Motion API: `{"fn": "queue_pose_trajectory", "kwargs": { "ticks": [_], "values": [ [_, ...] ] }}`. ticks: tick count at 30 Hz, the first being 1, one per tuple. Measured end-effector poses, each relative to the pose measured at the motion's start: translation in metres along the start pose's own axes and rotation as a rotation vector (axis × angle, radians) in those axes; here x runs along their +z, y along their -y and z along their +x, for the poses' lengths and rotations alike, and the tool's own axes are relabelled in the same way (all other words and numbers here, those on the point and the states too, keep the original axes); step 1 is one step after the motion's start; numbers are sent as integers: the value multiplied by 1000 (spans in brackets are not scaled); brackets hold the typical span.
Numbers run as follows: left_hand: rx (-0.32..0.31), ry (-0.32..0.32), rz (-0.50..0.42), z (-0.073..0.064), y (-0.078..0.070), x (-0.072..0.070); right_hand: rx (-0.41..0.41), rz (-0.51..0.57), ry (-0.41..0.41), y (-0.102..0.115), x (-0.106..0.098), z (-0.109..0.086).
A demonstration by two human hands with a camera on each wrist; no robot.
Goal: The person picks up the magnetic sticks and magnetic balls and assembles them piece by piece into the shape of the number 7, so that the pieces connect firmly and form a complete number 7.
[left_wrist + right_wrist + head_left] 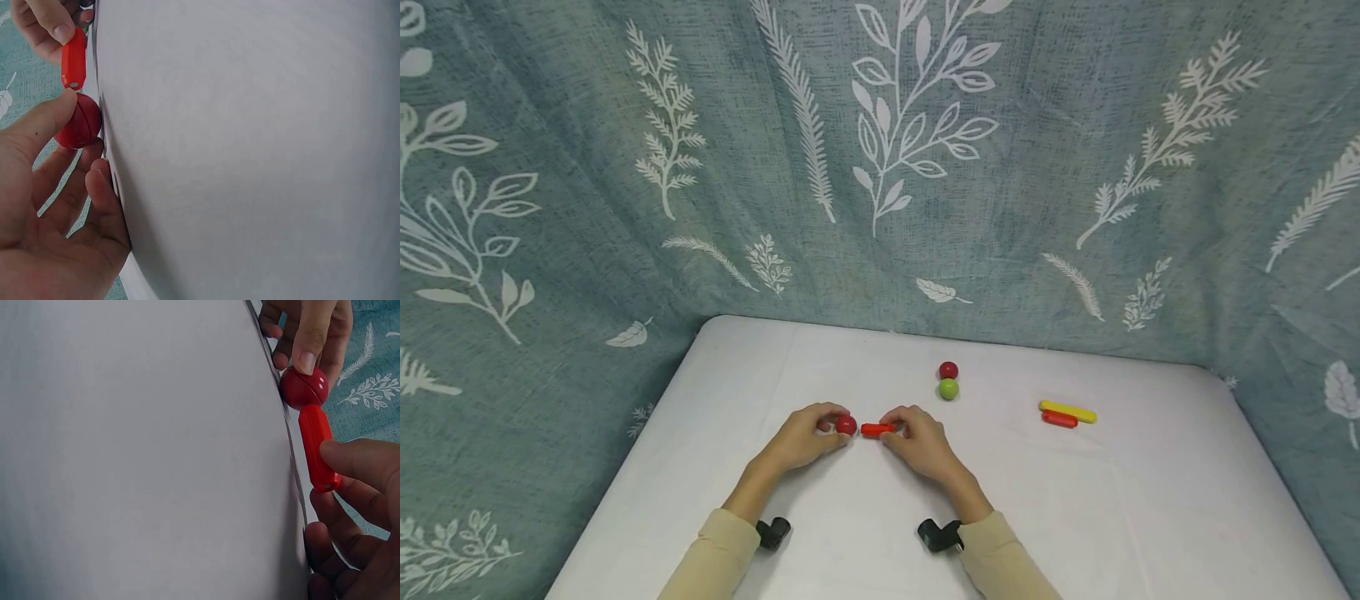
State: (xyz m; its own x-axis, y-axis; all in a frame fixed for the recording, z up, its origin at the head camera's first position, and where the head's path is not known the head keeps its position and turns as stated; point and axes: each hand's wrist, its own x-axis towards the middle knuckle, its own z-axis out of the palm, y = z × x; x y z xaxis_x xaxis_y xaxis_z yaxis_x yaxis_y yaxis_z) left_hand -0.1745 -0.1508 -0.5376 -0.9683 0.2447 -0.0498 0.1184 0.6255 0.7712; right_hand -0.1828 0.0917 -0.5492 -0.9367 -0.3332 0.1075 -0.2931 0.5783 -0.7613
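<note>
The left hand (805, 438) pinches a seamed red ball (847, 425), while the right hand (925, 446) pinches a faceted red stick (872, 430) whose long axis runs leftward out of that grip, its free end just beside the ball.

A curtained-off workspace: a blue-green fabric curtain (1045, 167), printed with white leaves and fern sprigs, hangs behind a round-cornered, white-topped bench (1150, 475) and along its left and right sides, screening the room. Small black wrist-worn cameras (780, 530) over the bench's near part mark a recording setup. Whether home, lab or office cannot be told.
</note>
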Motion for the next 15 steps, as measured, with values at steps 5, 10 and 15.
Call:
{"fn": "queue_pose_trajectory", "kwargs": {
  "ticks": [5, 10, 15],
  "values": [
    [-4, 2, 9, 1, 1, 1, 10, -38, -11, 1, 4, 2],
    [-6, 1, 10, 1, 1, 0, 12, -33, -14, 3, 5, 2],
    [1, 1, 7, 0, 2, 0, 10, -24, -18, 3, 6, 3]
  ]
}}
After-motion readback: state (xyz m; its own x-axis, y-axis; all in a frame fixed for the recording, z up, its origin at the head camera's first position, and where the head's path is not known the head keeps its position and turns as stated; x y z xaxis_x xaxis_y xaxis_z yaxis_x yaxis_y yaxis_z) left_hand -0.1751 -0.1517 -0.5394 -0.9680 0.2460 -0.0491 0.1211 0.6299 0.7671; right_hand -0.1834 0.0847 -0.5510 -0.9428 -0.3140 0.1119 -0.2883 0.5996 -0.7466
